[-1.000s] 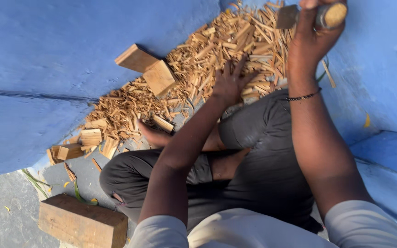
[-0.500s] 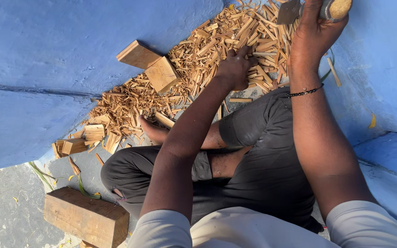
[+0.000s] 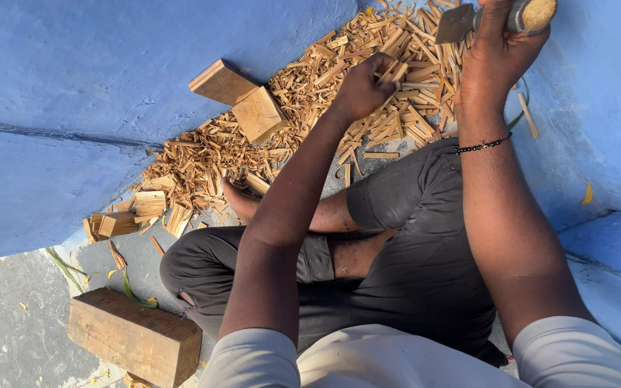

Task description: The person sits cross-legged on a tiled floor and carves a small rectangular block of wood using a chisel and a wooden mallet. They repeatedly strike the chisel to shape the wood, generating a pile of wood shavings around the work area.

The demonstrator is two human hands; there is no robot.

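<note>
My left hand (image 3: 361, 90) is stretched out over a pile of thin wood strips (image 3: 303, 100) and its fingers are closed on one short strip (image 3: 397, 70). My right hand (image 3: 501, 54) is raised at the top right and grips a chopping tool by its round wooden handle (image 3: 537, 13). The tool's dark metal blade (image 3: 456, 25) points left over the strips. A dark bead bracelet sits on my right wrist. I sit cross-legged in dark trousers (image 3: 411, 266), with a bare foot (image 3: 242, 205) at the pile's edge.
Two flat wood blocks (image 3: 242, 97) lean against the blue wall (image 3: 73, 86) beside the pile. Small offcuts (image 3: 131, 215) lie at the pile's left end. A large rectangular wood block (image 3: 134, 338) rests on the grey ground at the lower left. Blue surfaces close in on both sides.
My left hand has reached further into the pile and closed on a strip. My right hand stays raised with the tool. The view has shifted slightly.
</note>
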